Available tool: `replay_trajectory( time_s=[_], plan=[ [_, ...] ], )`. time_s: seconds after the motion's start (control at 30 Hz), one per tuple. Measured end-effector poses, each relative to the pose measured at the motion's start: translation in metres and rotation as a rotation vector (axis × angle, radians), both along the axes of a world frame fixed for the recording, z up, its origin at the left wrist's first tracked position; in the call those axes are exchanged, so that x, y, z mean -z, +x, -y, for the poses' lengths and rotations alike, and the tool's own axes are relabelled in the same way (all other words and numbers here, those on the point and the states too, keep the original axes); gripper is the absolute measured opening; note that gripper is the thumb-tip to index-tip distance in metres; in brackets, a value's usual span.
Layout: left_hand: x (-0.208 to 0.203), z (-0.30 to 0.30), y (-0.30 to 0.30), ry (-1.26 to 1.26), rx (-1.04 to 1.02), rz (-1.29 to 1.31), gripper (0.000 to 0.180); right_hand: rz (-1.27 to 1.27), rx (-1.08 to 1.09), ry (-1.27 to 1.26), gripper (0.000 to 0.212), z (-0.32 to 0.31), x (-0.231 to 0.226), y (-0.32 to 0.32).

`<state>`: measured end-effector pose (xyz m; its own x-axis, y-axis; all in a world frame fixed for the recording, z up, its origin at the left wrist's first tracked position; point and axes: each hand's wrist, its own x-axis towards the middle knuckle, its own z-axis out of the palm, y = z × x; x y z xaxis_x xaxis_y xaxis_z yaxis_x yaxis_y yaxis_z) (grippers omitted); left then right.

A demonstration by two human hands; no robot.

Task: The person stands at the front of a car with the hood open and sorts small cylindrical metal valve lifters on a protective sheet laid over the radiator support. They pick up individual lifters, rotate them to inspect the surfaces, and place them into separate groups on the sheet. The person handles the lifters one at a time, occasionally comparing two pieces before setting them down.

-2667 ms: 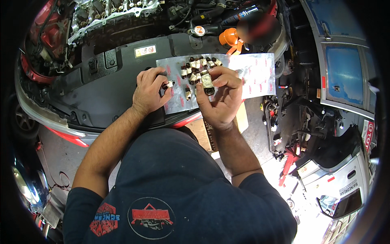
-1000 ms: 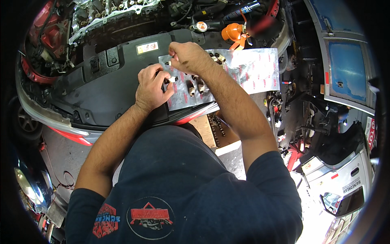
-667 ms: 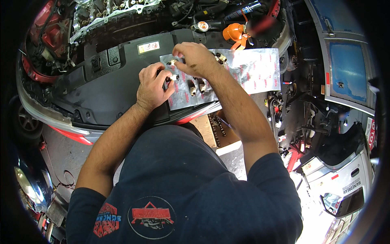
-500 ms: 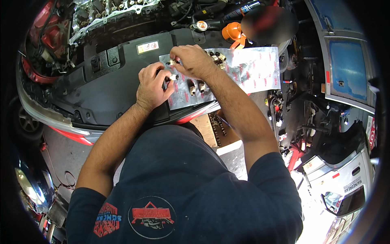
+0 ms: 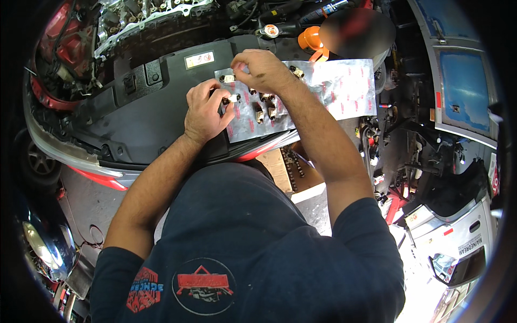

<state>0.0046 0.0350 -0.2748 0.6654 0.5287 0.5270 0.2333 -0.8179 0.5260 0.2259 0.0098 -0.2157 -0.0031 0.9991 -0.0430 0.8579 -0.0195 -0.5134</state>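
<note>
My left hand (image 5: 207,113) curls its thumb and index finger around a small pale, dark-ended metal part (image 5: 233,98) at the left side of a silvery plastic bag (image 5: 344,89). Just past it, my right hand (image 5: 262,71) hovers over the bag with bent fingers and a gap between thumb and index; I see nothing in it. A similar metal part (image 5: 227,78) lies beside those fingertips, apart from them. Two more such parts (image 5: 259,113) stand side by side closer to me, with others partly hidden by the right hand. Another metal part (image 5: 296,71) rests beyond my right wrist.
The bag lies on a black plastic cover (image 5: 177,89) at the car's front. An exposed engine (image 5: 142,16) is at the far left. An orange funnel-like piece (image 5: 309,40) stands behind the bag. Below the bumper sits an open cardboard box (image 5: 277,167); a detached white vehicle panel (image 5: 474,231) is at right.
My right hand has drawn back from the far left part, which now lies clear of its fingers. The left hand keeps its place. The view has shifted slightly.
</note>
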Motion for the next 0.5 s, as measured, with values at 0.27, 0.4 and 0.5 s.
replay_trajectory(
  time_s=[0.27,0.4,0.5],
  plan=[
    [-0.001,-0.002,-0.001,-0.059,-0.008,-0.017,0.026,-0.139,0.173,0.194,0.023,0.037,-0.014,-0.003],
    [-0.003,-0.003,-0.001,-0.092,-0.014,-0.06,0.025,-0.103,0.176,0.241,0.024,0.067,-0.015,-0.025],
    [-0.005,-0.003,-0.001,-0.086,0.0,-0.064,0.025,-0.154,0.257,0.154,0.033,0.082,-0.012,-0.046]
  ],
)
